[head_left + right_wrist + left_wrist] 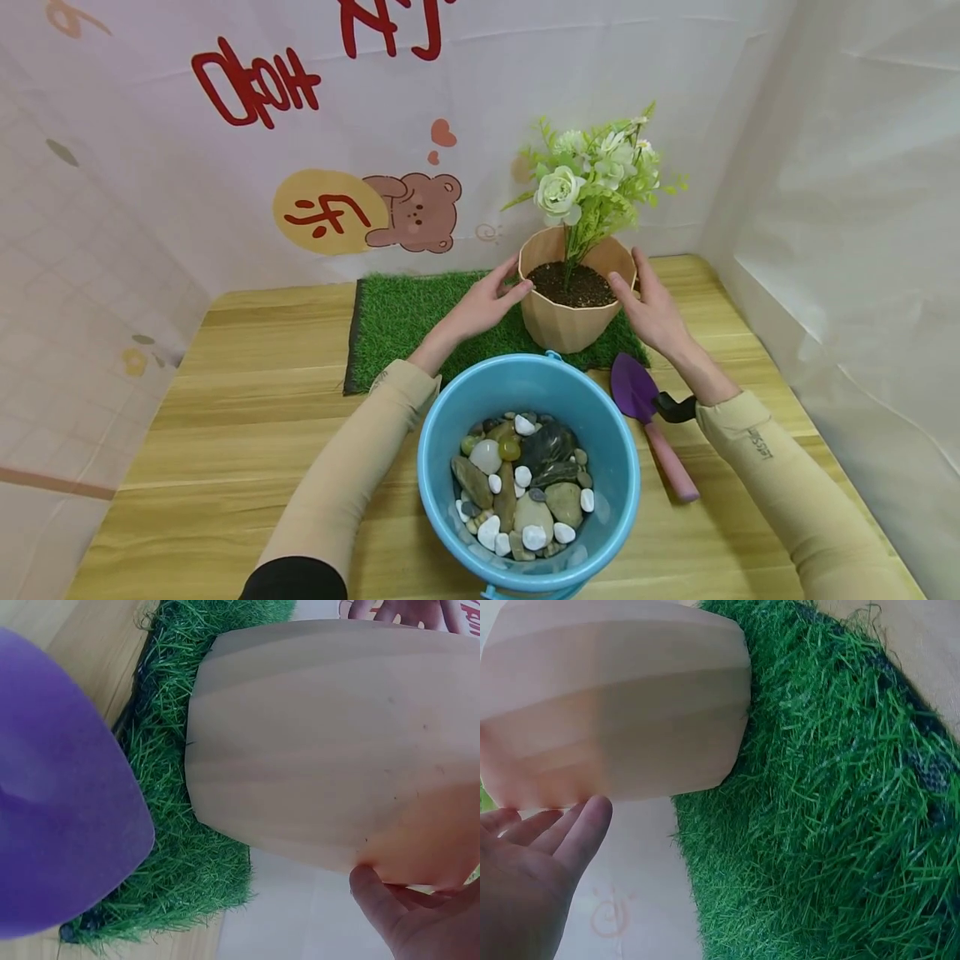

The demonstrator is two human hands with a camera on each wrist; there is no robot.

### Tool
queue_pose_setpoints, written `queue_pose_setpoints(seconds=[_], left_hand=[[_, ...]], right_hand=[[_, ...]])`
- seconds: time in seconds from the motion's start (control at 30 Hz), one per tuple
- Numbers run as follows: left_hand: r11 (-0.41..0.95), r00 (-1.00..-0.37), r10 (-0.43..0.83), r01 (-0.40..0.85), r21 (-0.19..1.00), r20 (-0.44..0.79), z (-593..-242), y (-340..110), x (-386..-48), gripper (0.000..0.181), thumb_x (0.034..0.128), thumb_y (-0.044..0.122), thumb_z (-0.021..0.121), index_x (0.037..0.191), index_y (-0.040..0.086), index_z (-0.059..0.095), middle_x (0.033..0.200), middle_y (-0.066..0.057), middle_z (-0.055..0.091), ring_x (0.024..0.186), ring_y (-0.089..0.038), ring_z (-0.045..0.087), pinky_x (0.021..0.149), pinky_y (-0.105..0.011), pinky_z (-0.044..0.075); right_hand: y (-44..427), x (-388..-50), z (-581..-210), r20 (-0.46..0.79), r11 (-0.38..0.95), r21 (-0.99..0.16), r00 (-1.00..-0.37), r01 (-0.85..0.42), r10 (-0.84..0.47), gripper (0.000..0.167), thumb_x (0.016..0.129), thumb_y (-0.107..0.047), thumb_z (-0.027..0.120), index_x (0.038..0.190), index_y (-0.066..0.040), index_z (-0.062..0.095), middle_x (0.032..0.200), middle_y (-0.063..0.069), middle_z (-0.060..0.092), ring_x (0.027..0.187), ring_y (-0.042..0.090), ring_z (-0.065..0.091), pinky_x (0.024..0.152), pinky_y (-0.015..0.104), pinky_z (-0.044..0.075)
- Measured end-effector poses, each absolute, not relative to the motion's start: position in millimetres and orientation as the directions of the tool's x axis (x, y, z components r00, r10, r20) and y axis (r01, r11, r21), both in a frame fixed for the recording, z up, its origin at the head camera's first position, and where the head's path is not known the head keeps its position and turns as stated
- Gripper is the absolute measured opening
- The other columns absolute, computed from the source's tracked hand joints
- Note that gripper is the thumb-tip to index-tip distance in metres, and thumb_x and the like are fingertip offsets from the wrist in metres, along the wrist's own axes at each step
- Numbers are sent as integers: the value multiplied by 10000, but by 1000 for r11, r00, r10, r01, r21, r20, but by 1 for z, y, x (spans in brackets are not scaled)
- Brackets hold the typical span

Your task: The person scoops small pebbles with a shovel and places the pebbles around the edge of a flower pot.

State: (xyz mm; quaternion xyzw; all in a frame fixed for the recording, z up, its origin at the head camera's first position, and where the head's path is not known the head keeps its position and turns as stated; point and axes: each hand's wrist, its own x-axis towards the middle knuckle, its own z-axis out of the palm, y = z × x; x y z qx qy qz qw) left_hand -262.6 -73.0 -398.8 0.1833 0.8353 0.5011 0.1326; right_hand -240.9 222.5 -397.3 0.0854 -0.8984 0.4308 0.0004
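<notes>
A beige faceted flower pot [564, 325] stands upright on a green artificial grass mat [420, 312]. Dark soil [551, 279] fills part of it, and a bunch of white artificial flowers [592, 179] with green leaves rises from the soil. At the pot's left side my left hand [483, 304] touches the wall near the rim, its fingers fairly straight. My right hand [656, 312] rests against the opposite side, thumb by the rim. In the left wrist view, the left fingertips meet the pot wall [630, 697]; the right wrist view shows the right thumb [375, 900] against it.
In front of the pot stands a blue bucket [431, 467] with stones and white pebbles [532, 537] inside. A purple trowel [633, 387] with a pink handle lies right of the bucket, under my right forearm. White printed cloth [487, 75] hangs behind the wooden table [247, 417].
</notes>
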Motion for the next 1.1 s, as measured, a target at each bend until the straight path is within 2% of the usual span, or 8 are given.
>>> queue_pose_setpoints(seconds=[0.3,0.43,0.63,0.7,0.8,0.87,0.93,1.1], left_hand=[[415,-885,464,185,891,-32,-402,-76,-265,759,1101,416,513,1707,248,90,1790,-42,181,1574,-320,408,1288,-467,406],[409,-894,447,201,890,-3,-401,-84,-265,754,1093,368,548,1703,242,122,1783,-35,210,1552,-317,445,1259,-461,446],[403,-909,409,260,878,82,-394,-94,-265,763,1069,363,595,1694,280,165,1752,-59,301,1480,-354,532,1201,-485,503],[403,-917,387,260,878,93,-391,-101,-262,763,1067,368,598,1693,286,169,1744,-71,316,1474,-359,538,1194,-495,508],[423,-936,342,238,874,89,-390,-113,-256,756,1065,375,599,1690,288,184,1734,-76,339,1465,-352,550,1176,-509,520],[435,-945,316,224,872,85,-389,-121,-252,749,1063,377,601,1687,293,196,1730,-73,351,1461,-347,555,1166,-515,527],[446,-952,295,213,869,82,-389,-128,-248,742,1060,378,602,1685,303,209,1718,-74,378,1445,-345,571,1147,-523,538],[468,-962,262,192,862,73,-393,-143,-239,748,1053,380,608,1684,318,210,1715,-74,384,1431,-354,582,1117,-536,553]], right_hand=[[216,-241,-399,113,579,-799,-986,-163,-120,749,1127,-420,374,1697,-55,52,1767,228,124,1561,537,290,1285,665,286],[208,-243,-397,143,587,-791,-985,-175,-100,684,1122,-339,361,1688,-39,121,1733,253,226,1555,501,338,1297,622,303],[194,-245,-386,171,589,-784,-980,-197,-100,649,1122,-282,347,1682,-30,137,1746,218,220,1585,424,329,1328,579,267],[186,-246,-382,187,586,-782,-977,-214,-106,637,1122,-267,345,1682,-33,151,1686,277,341,1493,439,447,1296,573,321],[172,-249,-378,198,586,-775,-972,-236,-129,625,1117,-256,339,1679,-32,178,1272,344,607,1148,445,589,1165,536,427],[164,-252,-375,193,589,-770,-970,-245,-151,623,1115,-259,335,1677,-32,189,995,274,588,988,427,588,1087,519,460],[157,-254,-374,177,592,-768,-969,-245,-171,621,1116,-264,328,1679,-38,192,872,190,537,884,366,555,1017,495,469],[144,-257,-376,136,597,-767,-969,-235,-207,613,1122,-271,317,1683,-56,192,815,117,505,707,262,478,851,429,454]])
